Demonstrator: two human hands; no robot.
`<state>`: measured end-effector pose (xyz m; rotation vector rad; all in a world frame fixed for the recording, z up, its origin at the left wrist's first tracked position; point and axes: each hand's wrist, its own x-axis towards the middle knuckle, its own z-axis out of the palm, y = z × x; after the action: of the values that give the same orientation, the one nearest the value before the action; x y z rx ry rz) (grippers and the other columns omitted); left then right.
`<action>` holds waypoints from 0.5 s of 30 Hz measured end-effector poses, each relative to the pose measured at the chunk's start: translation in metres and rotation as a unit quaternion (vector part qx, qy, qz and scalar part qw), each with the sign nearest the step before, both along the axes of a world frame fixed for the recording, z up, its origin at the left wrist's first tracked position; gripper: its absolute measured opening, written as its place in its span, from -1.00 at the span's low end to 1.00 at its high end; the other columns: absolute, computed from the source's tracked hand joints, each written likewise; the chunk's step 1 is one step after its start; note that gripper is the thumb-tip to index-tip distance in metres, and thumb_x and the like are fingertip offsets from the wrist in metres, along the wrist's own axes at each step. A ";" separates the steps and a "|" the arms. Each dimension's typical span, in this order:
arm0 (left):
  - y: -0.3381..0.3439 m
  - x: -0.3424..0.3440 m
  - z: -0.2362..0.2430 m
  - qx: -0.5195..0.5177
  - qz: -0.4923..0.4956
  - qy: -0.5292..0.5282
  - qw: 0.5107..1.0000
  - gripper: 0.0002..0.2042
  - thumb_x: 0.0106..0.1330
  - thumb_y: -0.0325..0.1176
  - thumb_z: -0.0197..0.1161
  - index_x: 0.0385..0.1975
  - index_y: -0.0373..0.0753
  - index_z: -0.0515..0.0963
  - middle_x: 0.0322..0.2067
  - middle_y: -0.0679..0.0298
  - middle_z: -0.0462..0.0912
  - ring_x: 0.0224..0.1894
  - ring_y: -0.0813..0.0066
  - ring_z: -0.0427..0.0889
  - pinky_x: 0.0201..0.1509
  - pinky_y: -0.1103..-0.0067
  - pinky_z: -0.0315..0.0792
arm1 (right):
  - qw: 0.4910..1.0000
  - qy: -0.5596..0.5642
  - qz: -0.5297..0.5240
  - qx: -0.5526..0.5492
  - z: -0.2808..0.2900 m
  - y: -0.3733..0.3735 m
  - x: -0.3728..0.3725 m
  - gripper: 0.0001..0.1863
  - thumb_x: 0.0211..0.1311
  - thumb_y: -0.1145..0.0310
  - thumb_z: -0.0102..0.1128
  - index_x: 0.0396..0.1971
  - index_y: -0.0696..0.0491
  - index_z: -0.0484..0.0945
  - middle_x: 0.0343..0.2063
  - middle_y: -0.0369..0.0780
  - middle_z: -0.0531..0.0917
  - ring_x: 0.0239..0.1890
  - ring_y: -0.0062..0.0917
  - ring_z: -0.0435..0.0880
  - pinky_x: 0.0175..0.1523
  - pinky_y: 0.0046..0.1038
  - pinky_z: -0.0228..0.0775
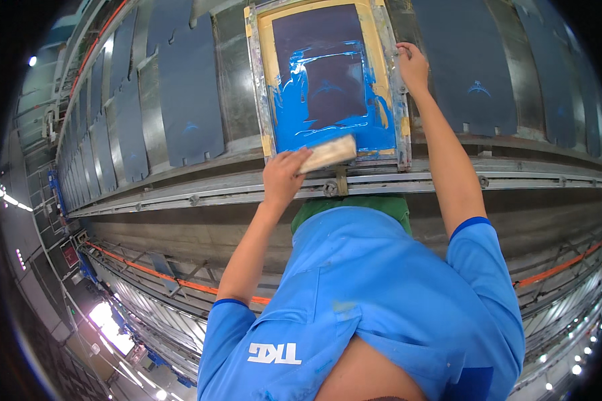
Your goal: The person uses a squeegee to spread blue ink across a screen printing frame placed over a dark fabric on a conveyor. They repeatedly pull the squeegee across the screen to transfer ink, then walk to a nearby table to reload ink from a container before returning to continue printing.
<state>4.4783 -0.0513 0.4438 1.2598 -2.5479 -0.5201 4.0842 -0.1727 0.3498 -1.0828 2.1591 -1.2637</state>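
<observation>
On your left, dark grey cut fabric panels [190, 100] lie in a row along the long metal printing desk [201, 187], each with a small blue printed mark. Your left hand [282, 177] is clenched around the near end of a pale wooden squeegee [328, 154], which rests at the near edge of the blue ink [294, 113] pooled on the mesh. The squeegee looks stiff and light; grip it on the bare wood at the end, as you have it, because the part toward the ink is likely wet and slippery.

The rectangular metal-framed printing screen [264, 80] with yellow taped borders sits flat on the desk, straight in front of you. Its frame looks rigid, but the mesh inside is probably taut and easily damaged, so take it by the metal rails only.

Your right hand [413, 67] is closed over the far right rail of that frame, fingers curled on the edge. Further right lie more dark panels [475, 73].
</observation>
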 end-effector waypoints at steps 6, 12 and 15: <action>0.017 0.008 -0.018 -0.028 -0.070 -0.009 0.997 -0.37 -0.14 -0.52 0.37 0.10 0.00 0.65 0.12 0.42 0.67 0.02 0.32 0.62 -0.10 0.41 0.41 | 0.999 0.029 0.024 0.014 0.003 0.001 -0.003 -0.74 0.40 0.19 0.10 -0.07 -0.07 0.69 -0.35 -0.12 0.75 -0.26 -0.24 0.71 -0.05 -0.25 0.48; 0.007 0.002 -0.037 -0.066 -0.063 0.002 0.996 -0.40 -0.12 -0.56 0.33 0.07 0.00 0.66 0.08 0.42 0.69 0.01 0.32 0.62 -0.13 0.41 0.38 | 0.994 -0.034 0.018 0.100 0.016 0.002 0.001 -0.70 0.42 0.14 0.11 -0.03 -0.08 0.69 -0.42 -0.12 0.72 -0.33 -0.29 0.69 -0.10 -0.28 0.47; -0.015 -0.007 -0.040 -0.088 -0.058 0.003 0.994 -0.41 -0.07 -0.58 0.32 0.07 0.02 0.65 0.08 0.44 0.69 0.00 0.31 0.61 -0.14 0.43 0.37 | 0.993 0.032 0.052 0.103 0.010 0.003 -0.010 -0.68 0.42 0.08 0.10 0.00 -0.12 0.69 -0.36 -0.08 0.72 -0.25 -0.27 0.69 -0.08 -0.28 0.48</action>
<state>4.4710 -0.0668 0.4043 1.0536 -2.6075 -0.3135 4.0738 -0.1698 0.3598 -1.1451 2.1926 -0.9479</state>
